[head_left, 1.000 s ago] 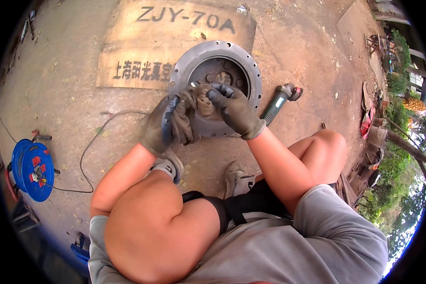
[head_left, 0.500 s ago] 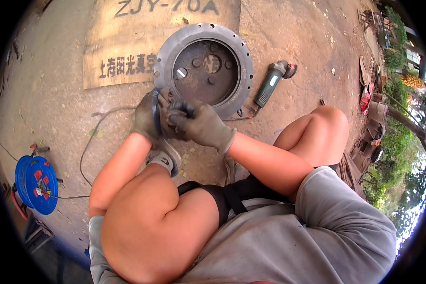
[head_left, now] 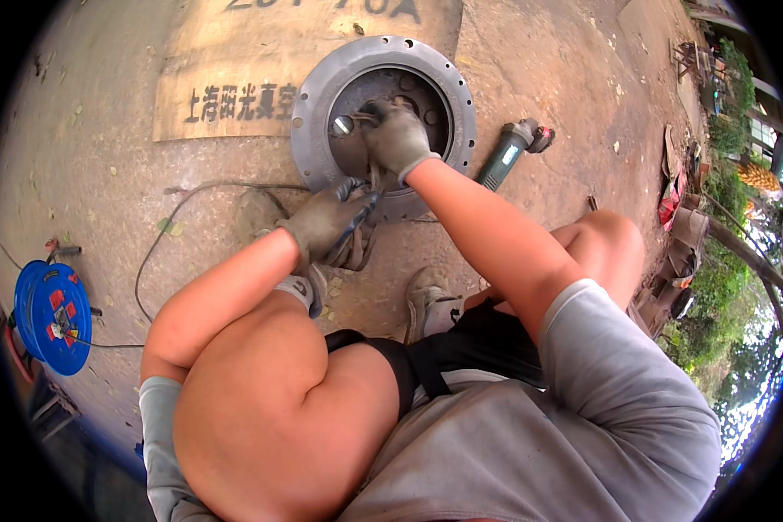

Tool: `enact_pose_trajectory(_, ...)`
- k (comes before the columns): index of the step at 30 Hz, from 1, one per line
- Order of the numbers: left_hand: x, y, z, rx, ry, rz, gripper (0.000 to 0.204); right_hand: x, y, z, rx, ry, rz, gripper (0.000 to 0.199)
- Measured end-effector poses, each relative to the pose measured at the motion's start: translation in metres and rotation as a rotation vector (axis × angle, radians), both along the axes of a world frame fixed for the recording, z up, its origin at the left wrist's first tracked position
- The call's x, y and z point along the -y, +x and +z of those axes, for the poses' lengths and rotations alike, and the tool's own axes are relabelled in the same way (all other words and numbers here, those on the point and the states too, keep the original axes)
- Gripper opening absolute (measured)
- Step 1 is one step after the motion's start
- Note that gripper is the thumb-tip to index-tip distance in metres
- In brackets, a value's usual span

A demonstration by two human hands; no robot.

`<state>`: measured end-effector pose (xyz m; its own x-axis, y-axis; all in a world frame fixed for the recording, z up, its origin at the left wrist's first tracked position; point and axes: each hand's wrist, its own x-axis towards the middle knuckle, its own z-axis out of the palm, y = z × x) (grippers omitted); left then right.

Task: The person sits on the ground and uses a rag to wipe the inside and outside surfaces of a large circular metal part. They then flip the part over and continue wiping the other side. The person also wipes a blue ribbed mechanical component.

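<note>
I squat on a rusty brown metal surface in front of a grey round flange [head_left: 315,91] with bolt holes around its rim. My gloved right hand [head_left: 398,135] reaches into the flange's dark recess, its fingers pinched on a small metal piece beside a shiny bolt head [head_left: 341,126]. At the flange's near edge, my gloved left hand [head_left: 326,222] is closed around a dark tool with a worn rag hanging under it.
An angle grinder [head_left: 509,152] lies right of the flange. A black cable [head_left: 174,204] runs left toward a blue cable reel [head_left: 52,313]. A pale painted panel [head_left: 235,78] with lettering lies left of the flange. My shoes [head_left: 431,300] rest below. Clutter and plants stand at the right.
My right hand left the left hand and reached forward into the flange recess. The left hand stayed at the flange's near edge with the dark tool.
</note>
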<state>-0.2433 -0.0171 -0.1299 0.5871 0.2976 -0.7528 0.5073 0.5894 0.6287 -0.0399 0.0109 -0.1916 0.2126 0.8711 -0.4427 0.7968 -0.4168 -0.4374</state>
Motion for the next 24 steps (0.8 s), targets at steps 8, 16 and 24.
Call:
enact_pose_trajectory(8,0.018,-0.013,-0.053,-0.010,0.245,0.011,0.050,-0.026,-0.023,-0.013,0.187,-0.070,0.499,0.031)
enact_pose_trajectory(16,0.014,-0.012,-0.042,-0.010,0.247,-0.038,0.053,-0.019,-0.022,-0.012,0.348,-0.073,0.740,0.031)
enact_pose_trajectory(24,0.006,-0.009,-0.017,0.142,0.025,0.103,0.043,-0.037,-0.025,-0.014,0.062,-0.508,0.518,0.040)
